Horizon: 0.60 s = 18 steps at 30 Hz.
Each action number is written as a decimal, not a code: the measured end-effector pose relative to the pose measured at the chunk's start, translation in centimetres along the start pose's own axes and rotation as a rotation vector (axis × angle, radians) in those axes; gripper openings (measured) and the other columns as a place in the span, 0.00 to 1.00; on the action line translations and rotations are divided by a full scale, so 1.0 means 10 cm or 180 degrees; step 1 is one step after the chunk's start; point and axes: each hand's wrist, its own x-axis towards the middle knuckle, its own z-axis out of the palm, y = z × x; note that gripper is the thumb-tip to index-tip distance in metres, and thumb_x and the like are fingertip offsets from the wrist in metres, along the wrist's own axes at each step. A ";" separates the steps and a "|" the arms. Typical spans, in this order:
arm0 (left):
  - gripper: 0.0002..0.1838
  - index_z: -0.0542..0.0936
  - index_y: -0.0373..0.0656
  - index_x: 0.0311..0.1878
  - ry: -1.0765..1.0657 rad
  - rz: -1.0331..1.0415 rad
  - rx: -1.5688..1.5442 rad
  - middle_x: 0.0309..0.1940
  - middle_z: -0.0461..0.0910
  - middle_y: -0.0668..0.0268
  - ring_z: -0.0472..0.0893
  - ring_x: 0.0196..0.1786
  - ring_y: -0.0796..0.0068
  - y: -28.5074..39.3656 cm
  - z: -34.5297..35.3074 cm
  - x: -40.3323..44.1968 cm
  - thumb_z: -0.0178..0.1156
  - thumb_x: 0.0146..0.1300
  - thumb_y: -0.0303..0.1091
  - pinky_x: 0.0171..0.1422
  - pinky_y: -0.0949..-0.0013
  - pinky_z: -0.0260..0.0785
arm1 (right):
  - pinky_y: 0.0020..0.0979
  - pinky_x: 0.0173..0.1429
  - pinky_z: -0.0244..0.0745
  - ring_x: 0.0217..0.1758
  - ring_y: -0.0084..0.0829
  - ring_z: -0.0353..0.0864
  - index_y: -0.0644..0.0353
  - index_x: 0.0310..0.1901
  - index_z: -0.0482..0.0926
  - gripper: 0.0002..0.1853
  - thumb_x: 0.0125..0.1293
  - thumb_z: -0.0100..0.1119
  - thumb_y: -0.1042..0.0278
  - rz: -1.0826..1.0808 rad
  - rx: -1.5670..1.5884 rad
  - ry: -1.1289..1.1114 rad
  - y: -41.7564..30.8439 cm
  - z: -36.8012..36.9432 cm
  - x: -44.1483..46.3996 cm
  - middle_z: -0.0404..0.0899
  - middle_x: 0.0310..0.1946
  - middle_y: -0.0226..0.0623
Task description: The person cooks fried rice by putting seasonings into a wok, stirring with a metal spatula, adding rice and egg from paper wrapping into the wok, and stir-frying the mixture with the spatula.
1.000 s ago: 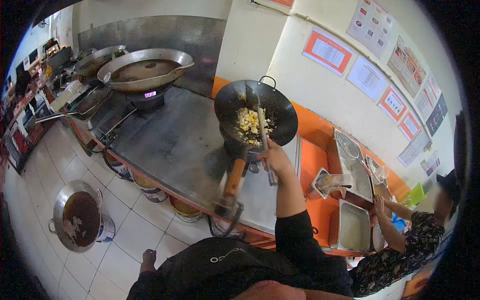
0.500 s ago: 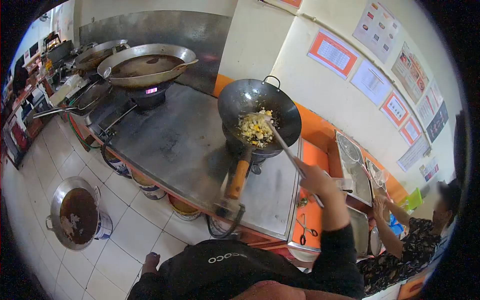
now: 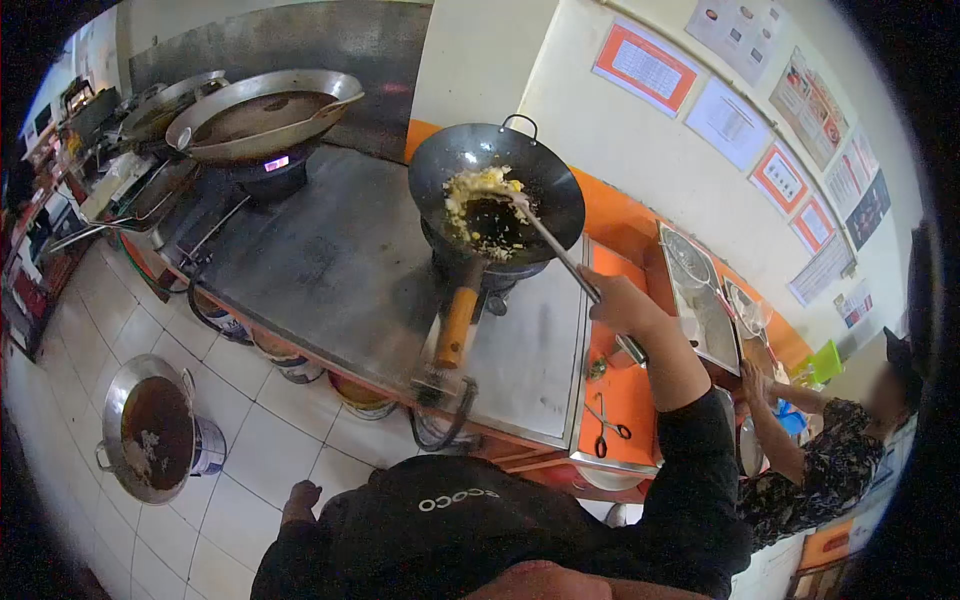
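Observation:
My right hand [image 3: 622, 302] is wrapped round the long metal handle of a spatula [image 3: 556, 246]. The spatula's head rests among chopped yellow and white food [image 3: 480, 192] in a black wok [image 3: 555, 190] on a burner. The wok's wooden handle [image 3: 457, 328] points toward me, and no hand is on it. Down at my side, away from the counter, my left hand [image 3: 303, 496] hangs with its fingers curled; whether anything is in them is too small to tell.
A wide pan of dark liquid [image 3: 340, 93] sits on a burner at the back left. Another pan [image 3: 128, 378] stands low on a bucket at left. Scissors [image 3: 602, 428] lie on the orange counter. Metal trays [image 3: 715, 343] and a co-worker [image 3: 830, 470] are at right.
The spatula has gone from upright across the wok to slanting in from the right. Food has shifted to the wok's far side, baring dark metal. My right hand has moved right, uncovering the scissors.

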 end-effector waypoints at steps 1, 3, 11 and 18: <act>0.19 0.77 0.41 0.38 0.0287 -0.0188 -0.0495 0.38 0.76 0.53 0.74 0.44 0.55 0.10 -0.13 -0.02 0.52 0.54 0.48 0.49 0.61 0.67 | 0.39 0.40 0.71 0.32 0.47 0.76 0.56 0.60 0.57 0.36 0.43 0.52 0.72 -0.0034 0.0180 0.0159 0.03 -0.03 0.03 0.73 0.23 0.53; 0.18 0.77 0.42 0.37 0.0849 -0.0550 -0.1498 0.36 0.77 0.52 0.75 0.42 0.54 0.36 -0.38 -0.12 0.55 0.52 0.47 0.48 0.61 0.68 | 0.31 0.26 0.69 0.21 0.33 0.73 0.55 0.57 0.62 0.30 0.47 0.52 0.72 0.0062 0.1121 0.0267 0.07 -0.12 -0.05 0.71 0.18 0.43; 0.19 0.77 0.41 0.38 0.0159 -0.0660 -0.1223 0.40 0.75 0.52 0.74 0.46 0.54 0.79 -0.83 -1.15 0.51 0.54 0.47 0.50 0.58 0.66 | 0.16 0.16 0.63 0.15 0.16 0.61 0.67 0.31 0.66 0.06 0.61 0.42 0.73 0.0489 0.7038 -0.0832 0.48 -0.26 -0.36 0.62 0.20 0.29; 0.20 0.78 0.39 0.37 -0.0084 -0.0907 -0.0607 0.41 0.75 0.53 0.74 0.46 0.56 0.25 -0.11 -0.85 0.44 0.58 0.45 0.50 0.58 0.66 | 0.17 0.21 0.66 0.18 0.21 0.66 0.68 0.27 0.65 0.09 0.60 0.44 0.71 0.0291 0.7538 -0.0973 0.01 -0.56 -0.35 0.65 0.18 0.32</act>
